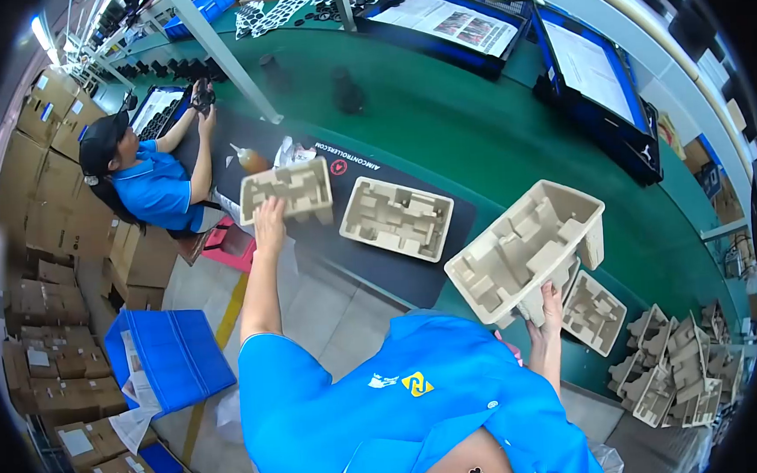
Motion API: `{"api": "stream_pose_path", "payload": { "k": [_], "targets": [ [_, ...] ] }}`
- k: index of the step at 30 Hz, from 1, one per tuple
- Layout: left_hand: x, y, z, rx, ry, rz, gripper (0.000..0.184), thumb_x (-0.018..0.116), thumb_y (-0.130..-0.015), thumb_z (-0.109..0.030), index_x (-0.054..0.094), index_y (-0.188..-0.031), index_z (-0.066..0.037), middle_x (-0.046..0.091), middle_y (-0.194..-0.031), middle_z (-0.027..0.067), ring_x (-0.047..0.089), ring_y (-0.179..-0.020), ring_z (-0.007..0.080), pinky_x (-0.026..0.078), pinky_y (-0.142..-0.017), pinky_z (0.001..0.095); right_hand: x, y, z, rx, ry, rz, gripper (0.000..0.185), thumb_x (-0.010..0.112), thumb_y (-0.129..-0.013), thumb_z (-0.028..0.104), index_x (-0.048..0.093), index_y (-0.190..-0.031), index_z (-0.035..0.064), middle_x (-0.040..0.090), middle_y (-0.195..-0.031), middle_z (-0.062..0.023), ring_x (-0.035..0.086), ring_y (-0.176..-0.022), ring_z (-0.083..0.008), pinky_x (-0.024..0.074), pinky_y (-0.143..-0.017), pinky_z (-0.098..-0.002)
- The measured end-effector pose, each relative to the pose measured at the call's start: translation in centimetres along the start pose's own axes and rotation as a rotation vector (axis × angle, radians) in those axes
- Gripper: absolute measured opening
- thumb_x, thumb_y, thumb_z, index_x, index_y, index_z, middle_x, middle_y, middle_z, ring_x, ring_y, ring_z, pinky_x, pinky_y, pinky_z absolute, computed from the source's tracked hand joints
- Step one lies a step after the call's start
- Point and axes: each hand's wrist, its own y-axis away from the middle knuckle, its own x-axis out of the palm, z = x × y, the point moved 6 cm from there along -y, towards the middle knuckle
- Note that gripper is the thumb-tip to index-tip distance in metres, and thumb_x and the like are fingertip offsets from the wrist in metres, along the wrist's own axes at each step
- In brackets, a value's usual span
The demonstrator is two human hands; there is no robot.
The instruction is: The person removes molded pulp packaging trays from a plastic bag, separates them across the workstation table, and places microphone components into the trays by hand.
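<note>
My left hand grips the near edge of a beige moulded pulp tray at the left end of the dark mat; motion smears the tray slightly. My right hand is closed on the lower side of a larger-looking, deep pulp tray, held up tilted near my chest. Part of that hand is hidden behind the tray. Between the two, another pulp tray lies on the mat, its moulded hollows facing up. One more pulp tray rests just right of my right hand.
The dark mat lies on a green bench. A bottle with amber contents stands behind the left tray. Several pulp trays are piled at right. A co-worker sits at left, near a blue crate. A metal post rises from the bench.
</note>
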Motion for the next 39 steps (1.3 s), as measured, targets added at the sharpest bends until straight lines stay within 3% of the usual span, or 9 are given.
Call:
{"api": "stream_pose_path", "payload": {
  "k": [6, 7, 12, 17, 21, 24, 27, 29, 39],
  "targets": [
    [3.5, 1.6, -2.5, 0.183, 0.027, 0.328, 0.035, 0.055, -0.08, -0.006, 0.061, -0.114, -0.013, 0.057, -0.114, 0.0104, 0.052, -0.113, 0.0331, 0.043, -0.094, 0.0471, 1.1, 0.5, -0.4, 0.025, -0.034, -0.007, 0.061, 0.069, -0.094, 0.027, 0.042, -0.141, 0.0001, 0.061, -0.126, -0.0114, 0.062, -0.113, -0.022, 0.0512, -0.095, -0.0366],
    [4.2, 1.5, -2.6, 0.234, -0.002, 0.33, 0.038, 0.055, -0.081, -0.006, 0.061, -0.117, -0.016, 0.056, -0.12, 0.0106, 0.051, -0.117, 0.0338, 0.041, -0.098, 0.0477, 0.7, 0.3, -1.1, 0.117, -0.021, 0.047, 0.079, 0.072, -0.091, 0.027, 0.027, -0.151, 0.0056, 0.046, -0.146, -0.0104, 0.045, -0.133, -0.0258, 0.0375, -0.11, -0.0403],
    [1.6, -1.2, -4.2, 0.232, -0.037, 0.608, 0.075, 0.075, -0.076, -0.013, 0.047, -0.144, -0.027, 0.042, -0.148, 0.0165, 0.035, -0.14, 0.0373, 0.028, -0.115, 0.0513, 0.1, 2.4, -0.9, 0.199, 0.097, -0.114, 0.08, 0.078, -0.084, 0.021, 0.031, -0.148, 0.0065, 0.055, -0.133, -0.0134, 0.056, -0.12, -0.0242, 0.0474, -0.098, -0.0363],
    [-2.4, -3.6, -11.7, 0.162, 0.34, 0.419, 0.09, 0.084, -0.07, -0.015, 0.039, -0.147, -0.006, 0.039, -0.149, 0.0236, 0.034, -0.139, 0.043, 0.027, -0.115, 0.0493, 1.5, 4.5, 1.7, -0.056, -0.14, -0.117, 0.078, 0.075, -0.085, 0.003, 0.029, -0.149, 0.0049, 0.05, -0.138, -0.0136, 0.054, -0.122, -0.0227, 0.0462, -0.102, -0.0377],
    [-12.8, -3.3, -36.7, 0.667, 1.034, 0.66, 0.099, 0.065, -0.082, -0.066, 0.031, -0.153, -0.006, 0.027, -0.158, 0.0229, 0.026, -0.145, 0.0405, 0.022, -0.118, 0.0471, 0.8, 4.6, 1.8, -0.143, 0.022, -0.086, 0.082, 0.077, -0.085, 0.006, 0.027, -0.15, 0.0043, 0.047, -0.143, -0.009, 0.045, -0.133, -0.0225, 0.0385, -0.11, -0.0375],
    [-10.8, -4.2, -43.0, 0.344, 1.476, 0.815, 0.115, 0.045, -0.076, -0.087, 0.023, -0.156, -0.007, 0.017, -0.161, 0.0216, 0.02, -0.148, 0.0378, 0.018, -0.119, 0.0488, 0.5, 6.2, 6.0, -0.252, -0.27, -0.042, 0.081, 0.075, -0.087, 0.007, 0.026, -0.151, 0.0041, 0.044, -0.145, -0.0079, 0.043, -0.134, -0.0198, 0.0354, -0.113, -0.038],
    [-11.7, -4.5, -47.6, 0.148, 1.772, 0.937, 0.094, 0.058, -0.09, -0.064, 0.025, -0.155, -0.005, 0.019, -0.16, 0.0207, 0.029, -0.145, 0.0303, 0.025, -0.118, 0.0447, -3.5, 7.8, 8.6, -0.362, -0.118, -0.027, 0.079, 0.072, -0.088, 0.005, 0.024, -0.152, 0.0036, 0.044, -0.144, -0.0081, 0.046, -0.131, -0.0189, 0.0401, -0.109, -0.0369],
    [-9.0, -2.7, -49.7, -0.013, 1.683, 1.194, 0.068, 0.07, -0.091, -0.019, 0.037, -0.149, -0.002, 0.052, -0.139, 0.0174, 0.054, -0.125, 0.0239, 0.043, -0.103, 0.0367, -6.1, 9.7, 10.2, -0.371, -0.016, -0.042, 0.08, 0.072, -0.089, 0.003, 0.023, -0.152, 0.0035, 0.045, -0.143, -0.0083, 0.048, -0.129, -0.0185, 0.0426, -0.107, -0.0358],
    [-12.7, -0.7, -68.2, 0.193, 1.745, 1.117, 0.039, 0.07, -0.089, -0.005, 0.058, -0.127, -0.001, 0.065, -0.113, 0.0084, 0.063, -0.097, 0.0138, 0.053, -0.086, 0.0291, -17.2, 21.1, 18.3, -0.617, 0.133, -0.66, 0.052, 0.051, -0.104, 0.033, 0.04, -0.147, 0.0066, 0.058, -0.124, -0.0103, 0.057, -0.112, -0.0183, 0.0482, -0.09, -0.0318]
  ]
}}
